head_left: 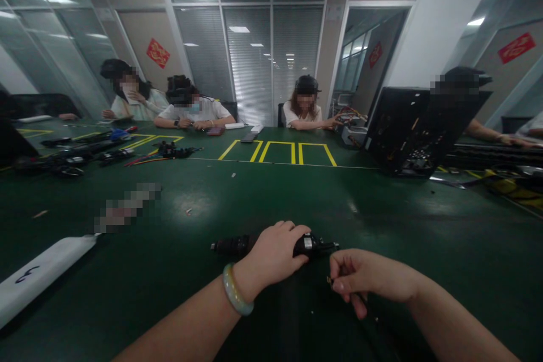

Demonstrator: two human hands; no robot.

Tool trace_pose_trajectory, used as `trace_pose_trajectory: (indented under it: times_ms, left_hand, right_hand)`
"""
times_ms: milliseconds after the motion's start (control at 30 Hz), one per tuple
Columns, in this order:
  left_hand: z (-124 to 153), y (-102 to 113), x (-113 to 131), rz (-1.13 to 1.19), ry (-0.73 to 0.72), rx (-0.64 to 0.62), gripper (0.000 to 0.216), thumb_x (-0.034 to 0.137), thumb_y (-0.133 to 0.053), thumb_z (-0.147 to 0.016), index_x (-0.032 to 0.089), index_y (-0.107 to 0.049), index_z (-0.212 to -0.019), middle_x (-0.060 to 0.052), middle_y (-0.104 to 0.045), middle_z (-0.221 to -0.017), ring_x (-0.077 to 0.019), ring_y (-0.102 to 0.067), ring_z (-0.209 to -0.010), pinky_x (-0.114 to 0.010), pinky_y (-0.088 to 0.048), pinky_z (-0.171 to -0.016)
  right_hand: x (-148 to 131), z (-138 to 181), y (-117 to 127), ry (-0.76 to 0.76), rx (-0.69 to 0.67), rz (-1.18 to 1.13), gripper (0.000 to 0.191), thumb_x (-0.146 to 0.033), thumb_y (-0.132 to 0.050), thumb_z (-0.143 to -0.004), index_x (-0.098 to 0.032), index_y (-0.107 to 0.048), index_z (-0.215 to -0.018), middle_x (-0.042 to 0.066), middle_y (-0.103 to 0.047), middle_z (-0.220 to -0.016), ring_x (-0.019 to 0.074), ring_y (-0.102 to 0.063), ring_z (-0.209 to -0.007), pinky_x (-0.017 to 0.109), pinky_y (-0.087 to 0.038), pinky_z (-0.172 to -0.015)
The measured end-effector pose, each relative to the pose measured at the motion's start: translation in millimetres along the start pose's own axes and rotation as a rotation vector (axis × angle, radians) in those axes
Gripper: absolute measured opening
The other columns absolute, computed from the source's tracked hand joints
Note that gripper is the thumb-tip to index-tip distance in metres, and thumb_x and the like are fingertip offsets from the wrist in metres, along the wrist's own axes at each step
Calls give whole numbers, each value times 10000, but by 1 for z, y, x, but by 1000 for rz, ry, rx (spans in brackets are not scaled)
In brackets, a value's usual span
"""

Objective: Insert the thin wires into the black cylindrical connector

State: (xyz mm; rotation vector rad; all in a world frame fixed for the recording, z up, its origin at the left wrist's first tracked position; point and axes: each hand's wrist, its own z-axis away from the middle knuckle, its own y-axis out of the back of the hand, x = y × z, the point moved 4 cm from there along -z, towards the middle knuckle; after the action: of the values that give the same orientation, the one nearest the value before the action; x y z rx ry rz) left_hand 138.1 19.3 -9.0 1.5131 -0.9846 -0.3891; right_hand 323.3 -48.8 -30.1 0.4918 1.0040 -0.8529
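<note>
A black cylindrical device (231,245) lies sideways on the green table, with a metal tip at its left end and a pale label near its right end. My left hand (275,249) is wrapped over its middle, hiding that part. Just beyond the device's right end, my right hand (356,278) pinches a small thing with a brassy metal tip (329,280) between thumb and forefinger. Something thin and dark runs down behind those fingers, too dim to name.
A white power bank-like bar (46,274) marked 3 lies at left. Black parts and coloured wires (165,151) are spread at far left. A black computer case (418,130) stands at right. Several people sit across the green table (254,198), one beside a grey wired box (354,134).
</note>
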Motion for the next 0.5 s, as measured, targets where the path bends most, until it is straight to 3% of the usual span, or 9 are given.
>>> trace_pose_trajectory:
  times_ms: [167,300,500]
  left_hand:
    - [-4,-2,3,-71,-56,22,470,288,-728,-819,296,-497,-1228,-22,-530,-1096,-229,-537,-1000,-363,-442,-850]
    - [-14,-5,-4,-127,-48,70,483,219,-687,-856,303,-464,-1277,-25,-512,-1123,-223,-517,-1041,-369,-419,-892]
    - [-14,-2,-6,-164,-90,96,430,257,-597,-924,291,-441,-1323,-43,-485,-1292,-245,-452,-1148,-404,-377,-966]
  right_hand:
    - [7,-10,-3,-42,52,93,270,-365,-686,-818,-166,-534,-918,-20,-650,-692,97,-630,-498,128,-378,-406]
    - [9,-18,9,9,274,148,219,-348,-648,-839,-162,-551,-902,-16,-645,-720,104,-631,-513,169,-465,-451]
    - [0,-20,21,20,521,186,241,-374,-668,-823,-169,-544,-854,-25,-637,-691,86,-584,-460,168,-432,-418]
